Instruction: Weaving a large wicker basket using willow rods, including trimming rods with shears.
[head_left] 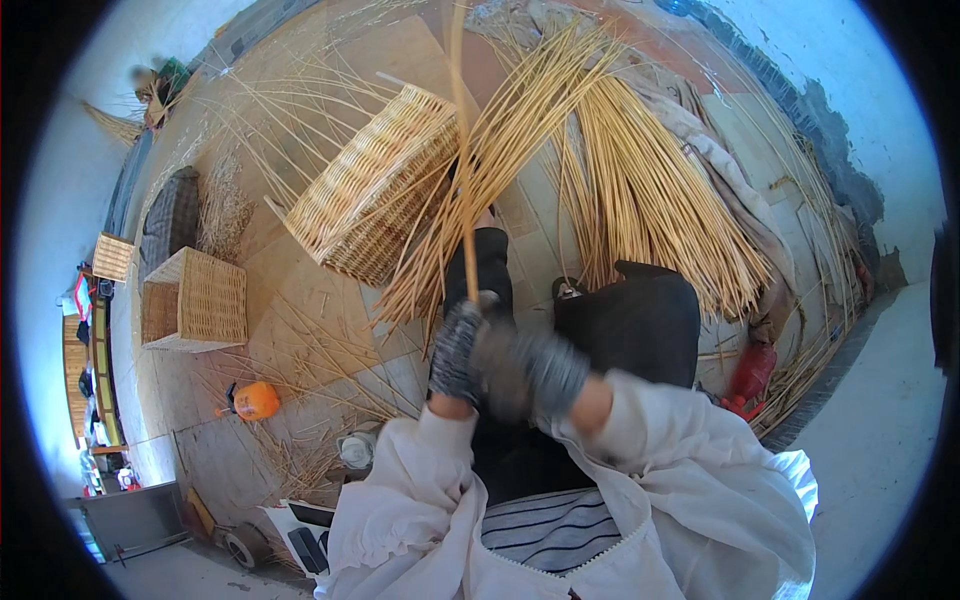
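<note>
My left hand (456, 352), in a grey knitted work glove, is closed round the lower end of a long tan wicker rod (464, 160). The rod stands up from my fist past the top of the view. Close against it on the right, my right hand (540, 372) wears a similar glove and is smeared by motion, so its fingers cannot be made out. Beyond my hands a large wicker basket (370, 190) lies tilted on the floor, long loose rods sticking out of its far left side. A thick bundle of rods (650, 180) spreads out ahead and to the right.
Two smaller wicker baskets (213, 300) (113, 257) are at the left. Nearer sits an orange spray bottle (257, 401) among loose rods. A red container (752, 372) stands by the right wall. Cloth (715, 160) lies along the bundle, and a wheel (247, 546) shows at lower left.
</note>
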